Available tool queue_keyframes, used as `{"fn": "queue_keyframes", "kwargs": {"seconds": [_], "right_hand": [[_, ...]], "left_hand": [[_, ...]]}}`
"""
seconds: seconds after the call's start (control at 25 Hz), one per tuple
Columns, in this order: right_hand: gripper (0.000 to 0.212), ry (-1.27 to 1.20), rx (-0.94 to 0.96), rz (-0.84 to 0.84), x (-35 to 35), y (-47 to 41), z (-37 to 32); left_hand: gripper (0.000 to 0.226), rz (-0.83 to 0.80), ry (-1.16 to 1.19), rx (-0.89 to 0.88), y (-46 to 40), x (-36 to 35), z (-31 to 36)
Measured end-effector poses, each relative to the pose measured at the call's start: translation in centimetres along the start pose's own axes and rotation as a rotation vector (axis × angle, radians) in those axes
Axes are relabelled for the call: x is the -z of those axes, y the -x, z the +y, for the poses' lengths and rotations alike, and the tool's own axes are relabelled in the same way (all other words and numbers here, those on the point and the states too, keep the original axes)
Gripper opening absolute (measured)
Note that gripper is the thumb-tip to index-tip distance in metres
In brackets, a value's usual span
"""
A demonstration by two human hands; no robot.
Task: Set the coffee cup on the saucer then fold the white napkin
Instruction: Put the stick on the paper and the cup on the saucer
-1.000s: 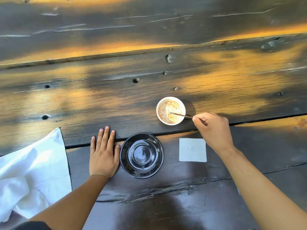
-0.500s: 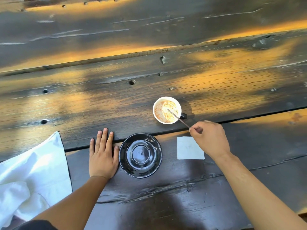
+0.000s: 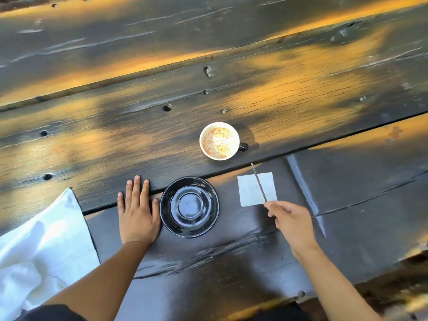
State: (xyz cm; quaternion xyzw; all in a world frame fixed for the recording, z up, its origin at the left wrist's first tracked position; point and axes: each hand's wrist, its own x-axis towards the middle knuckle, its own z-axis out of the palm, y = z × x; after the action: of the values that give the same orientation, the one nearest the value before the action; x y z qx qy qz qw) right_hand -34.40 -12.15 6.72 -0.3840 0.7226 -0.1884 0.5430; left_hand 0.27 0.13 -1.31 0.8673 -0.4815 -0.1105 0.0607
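Observation:
A white coffee cup [image 3: 219, 141] with frothy coffee and a dark handle stands on the table, beyond the empty black saucer [image 3: 189, 207]. My left hand [image 3: 137, 212] lies flat on the wood, its thumb touching the saucer's left rim. My right hand [image 3: 292, 222] pinches a thin stir stick [image 3: 259, 182], which slants over a small white square napkin [image 3: 249, 193] to the right of the saucer. The stick's tip points toward the cup but is clear of it.
A large crumpled white cloth [image 3: 39, 246] lies at the near left. The dark plank table [image 3: 301, 100] has a seam running between cup and saucer, and its near edge shows at lower right.
My right hand has drawn the stir stick out of the cup and pulled it back toward me, over the small napkin. The left hand and saucer have stayed put.

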Motion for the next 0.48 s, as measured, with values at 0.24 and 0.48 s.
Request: {"fn": "queue_keyframes", "kwargs": {"seconds": [0.24, 0.48], "right_hand": [[0.011, -0.012, -0.119, 0.035, 0.1, 1.9, 3.8], [0.019, 0.060, -0.110, 0.065, 0.1, 1.9, 4.5]], "left_hand": [[0.064, 0.009, 0.007, 0.005, 0.0, 0.0, 0.1], [0.063, 0.033, 0.006, -0.003, -0.1, -0.3, -0.1]]}}
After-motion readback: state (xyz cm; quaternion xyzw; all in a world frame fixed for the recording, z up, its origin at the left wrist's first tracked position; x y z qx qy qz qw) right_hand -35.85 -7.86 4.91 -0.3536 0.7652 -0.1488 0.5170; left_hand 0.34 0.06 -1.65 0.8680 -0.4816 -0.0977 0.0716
